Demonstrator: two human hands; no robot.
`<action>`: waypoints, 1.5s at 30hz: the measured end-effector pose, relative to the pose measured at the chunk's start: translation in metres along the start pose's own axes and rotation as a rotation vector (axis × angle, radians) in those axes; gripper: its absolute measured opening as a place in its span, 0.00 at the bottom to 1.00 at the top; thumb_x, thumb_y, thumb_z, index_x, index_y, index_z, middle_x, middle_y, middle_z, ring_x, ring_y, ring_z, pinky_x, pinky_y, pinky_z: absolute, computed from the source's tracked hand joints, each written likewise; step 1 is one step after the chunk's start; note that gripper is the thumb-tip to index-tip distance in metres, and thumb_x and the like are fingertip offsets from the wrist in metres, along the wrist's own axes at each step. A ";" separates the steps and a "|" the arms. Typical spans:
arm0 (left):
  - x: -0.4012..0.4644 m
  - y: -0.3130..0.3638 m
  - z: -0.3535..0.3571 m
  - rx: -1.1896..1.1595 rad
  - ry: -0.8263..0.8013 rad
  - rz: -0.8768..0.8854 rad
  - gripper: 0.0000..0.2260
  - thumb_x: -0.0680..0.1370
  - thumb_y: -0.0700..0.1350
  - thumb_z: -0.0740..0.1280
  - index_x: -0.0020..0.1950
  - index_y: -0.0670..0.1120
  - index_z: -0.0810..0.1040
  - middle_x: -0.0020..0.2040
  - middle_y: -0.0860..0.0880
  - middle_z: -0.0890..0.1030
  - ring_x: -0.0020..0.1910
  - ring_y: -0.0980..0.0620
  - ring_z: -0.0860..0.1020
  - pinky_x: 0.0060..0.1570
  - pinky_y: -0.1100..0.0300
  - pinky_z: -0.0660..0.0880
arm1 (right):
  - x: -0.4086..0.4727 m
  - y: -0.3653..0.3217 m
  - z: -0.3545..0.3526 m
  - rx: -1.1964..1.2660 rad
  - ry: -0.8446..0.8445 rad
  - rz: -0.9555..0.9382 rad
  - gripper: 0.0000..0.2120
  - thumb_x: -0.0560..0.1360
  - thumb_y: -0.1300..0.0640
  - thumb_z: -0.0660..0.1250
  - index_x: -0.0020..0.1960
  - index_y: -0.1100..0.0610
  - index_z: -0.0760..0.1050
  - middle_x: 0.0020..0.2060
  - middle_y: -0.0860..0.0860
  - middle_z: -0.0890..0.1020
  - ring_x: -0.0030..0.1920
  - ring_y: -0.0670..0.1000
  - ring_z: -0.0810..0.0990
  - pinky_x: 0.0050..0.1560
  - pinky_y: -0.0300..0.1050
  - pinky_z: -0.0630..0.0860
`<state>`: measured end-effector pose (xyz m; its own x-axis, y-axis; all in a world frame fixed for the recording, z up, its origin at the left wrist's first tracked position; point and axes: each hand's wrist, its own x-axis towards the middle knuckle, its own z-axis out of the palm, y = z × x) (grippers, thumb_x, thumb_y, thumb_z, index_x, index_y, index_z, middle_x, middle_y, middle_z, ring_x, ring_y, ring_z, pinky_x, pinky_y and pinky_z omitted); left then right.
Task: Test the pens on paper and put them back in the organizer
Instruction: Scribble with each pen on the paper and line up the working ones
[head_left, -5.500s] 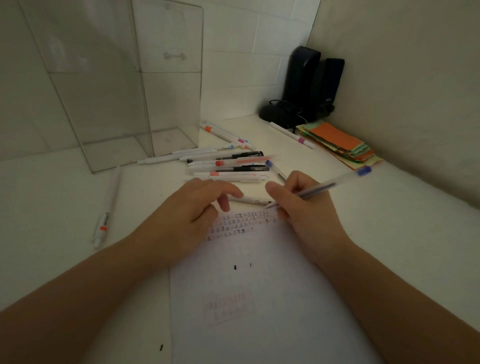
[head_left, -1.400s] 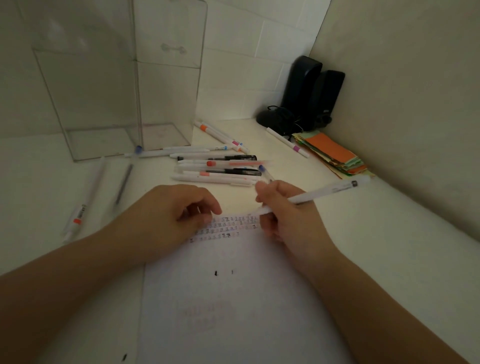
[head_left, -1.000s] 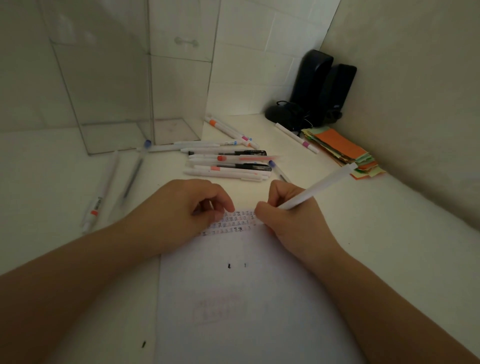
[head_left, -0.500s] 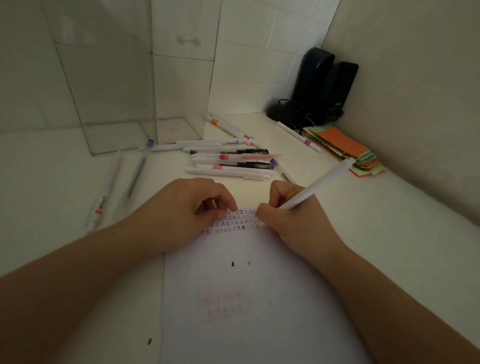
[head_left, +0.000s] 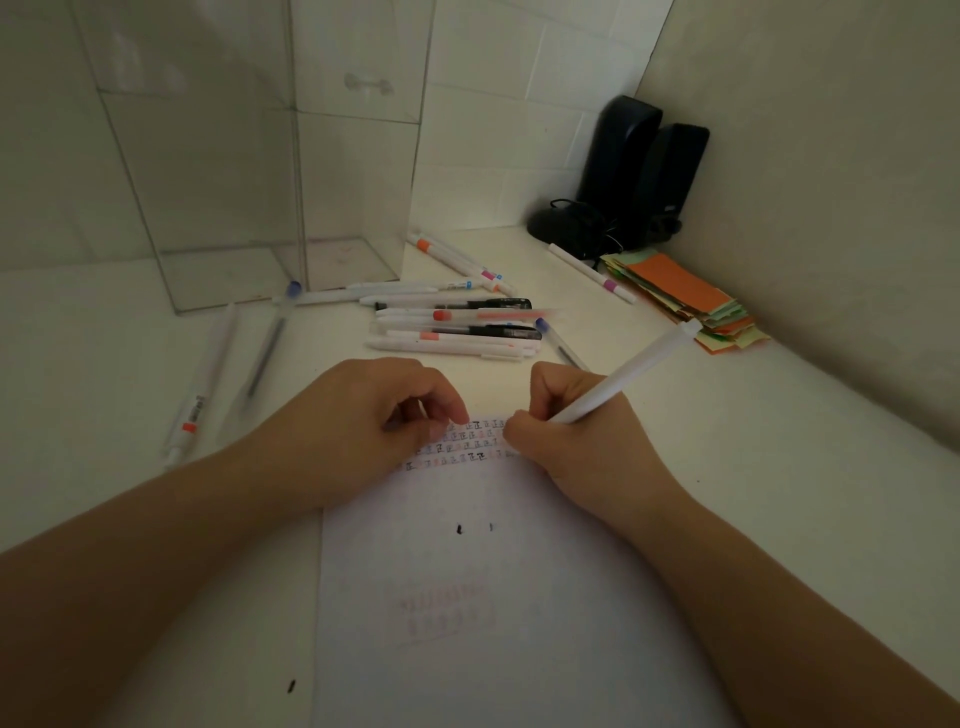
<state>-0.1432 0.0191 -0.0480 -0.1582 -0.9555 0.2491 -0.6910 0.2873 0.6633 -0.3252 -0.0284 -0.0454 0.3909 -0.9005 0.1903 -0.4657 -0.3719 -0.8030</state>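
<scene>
My right hand (head_left: 571, 426) grips a white pen (head_left: 631, 371), its tip down on the top edge of a white paper sheet (head_left: 483, 597) beside rows of small written marks (head_left: 467, 444). My left hand (head_left: 363, 421) rests curled on the sheet's upper left corner, holding nothing. Several pens (head_left: 457, 322) lie in a row just beyond the hands. Two more pens (head_left: 200, 387) lie to the left. The clear acrylic organizer (head_left: 234, 156) stands at the back left with nothing visible inside.
Two black speakers (head_left: 644, 166) and a tangle of cable sit in the back right corner. A stack of coloured paper slips (head_left: 685, 293) lies along the right wall. One pen (head_left: 589, 273) lies near the speakers, others (head_left: 457, 260) by the organizer.
The clear blue-capped pen I held 5.5 s ago now lies at the left; my right hand holds a white pen. Its tip has come down onto the written rows.
</scene>
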 end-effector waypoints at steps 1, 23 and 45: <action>0.000 0.000 0.000 0.004 -0.003 -0.004 0.09 0.73 0.40 0.68 0.44 0.55 0.80 0.37 0.58 0.78 0.40 0.63 0.74 0.38 0.74 0.68 | 0.000 0.000 0.000 0.000 0.004 -0.006 0.16 0.67 0.66 0.69 0.28 0.58 0.64 0.21 0.48 0.65 0.23 0.43 0.63 0.23 0.33 0.61; -0.009 0.023 0.003 -0.092 -0.129 0.402 0.14 0.68 0.54 0.72 0.51 0.53 0.78 0.41 0.59 0.77 0.44 0.62 0.76 0.46 0.77 0.67 | -0.004 0.004 0.005 -0.069 0.071 -0.205 0.10 0.71 0.53 0.69 0.48 0.44 0.70 0.32 0.49 0.77 0.33 0.50 0.75 0.37 0.40 0.77; -0.006 -0.004 -0.024 0.679 0.273 -0.346 0.22 0.76 0.62 0.49 0.30 0.51 0.69 0.27 0.53 0.73 0.29 0.55 0.71 0.34 0.60 0.66 | 0.007 0.018 -0.028 -0.356 0.419 0.124 0.12 0.75 0.61 0.63 0.57 0.51 0.78 0.48 0.50 0.82 0.40 0.43 0.75 0.45 0.33 0.67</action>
<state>-0.1223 0.0250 -0.0352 0.2605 -0.9076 0.3293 -0.9606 -0.2092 0.1831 -0.3527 -0.0480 -0.0426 0.0013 -0.9278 0.3731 -0.7555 -0.2453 -0.6075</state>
